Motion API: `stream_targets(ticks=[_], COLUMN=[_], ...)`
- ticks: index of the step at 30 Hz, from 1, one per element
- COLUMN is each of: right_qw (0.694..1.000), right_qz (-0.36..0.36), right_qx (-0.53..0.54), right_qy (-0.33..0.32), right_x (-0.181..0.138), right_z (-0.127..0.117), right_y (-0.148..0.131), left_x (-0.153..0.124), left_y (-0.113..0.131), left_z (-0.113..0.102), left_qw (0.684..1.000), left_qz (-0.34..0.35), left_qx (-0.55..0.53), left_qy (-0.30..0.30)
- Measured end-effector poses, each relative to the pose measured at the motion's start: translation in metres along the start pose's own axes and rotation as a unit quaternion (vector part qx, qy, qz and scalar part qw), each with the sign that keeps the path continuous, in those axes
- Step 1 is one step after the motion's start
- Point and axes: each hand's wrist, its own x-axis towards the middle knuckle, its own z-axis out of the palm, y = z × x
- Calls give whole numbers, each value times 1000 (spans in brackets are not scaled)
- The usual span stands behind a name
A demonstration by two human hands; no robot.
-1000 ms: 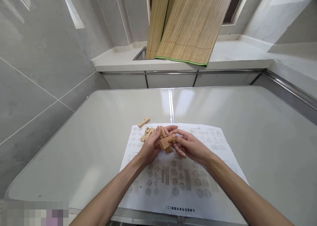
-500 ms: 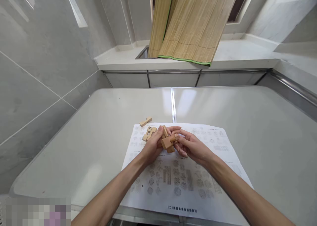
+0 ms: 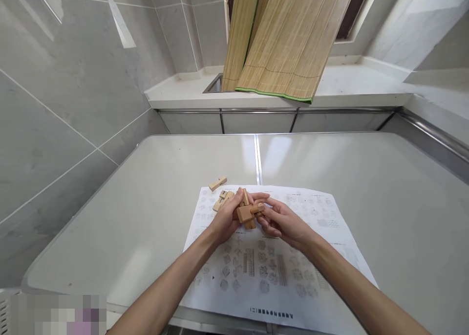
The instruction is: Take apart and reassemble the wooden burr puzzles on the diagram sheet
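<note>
Head view: the left hand (image 3: 226, 216) has its fingers wrapped round a cluster of joined wooden blocks (image 3: 245, 214), over the far part of a printed sheet (image 3: 278, 296) on the worktop (image 3: 110, 217). Fingers of the right hand (image 3: 286, 221) pinch a peg (image 3: 255, 210) jutting rightward. The cluster has just tipped slightly, the peg lying flatter, which suggests fine adjusting; loose blocks (image 3: 217, 183) remain untouched at far left.
</note>
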Motion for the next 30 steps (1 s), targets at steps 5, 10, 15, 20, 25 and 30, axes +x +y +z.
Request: stream_targets(ticks=[5,10,15,20,25,30], right_qw=[1000,1000,994,968,952,968], right_qz=[20,2,-7,3,4,8], right_qx=[-12,3,112,252,305,249], right_qy=[-17,-22,-2,6,31,32], right_x=[-2,0,1,1,1,1], right_z=[-3,-5,-7,-11,-16,-16], right_y=[-1,3,5,4,6,9], left_x=[-1,-4,-12,-17,-18,-17], left_y=[-1,0,0,0,-4,-11], left_z=[-2,3,11,13,14,16], left_qw=[1000,999,998,989,975,977], left_qz=[3,12,33,69,106,114], left_qx=[15,26,46,125,186,175], left_qy=[3,34,16,-33,-65,-41])
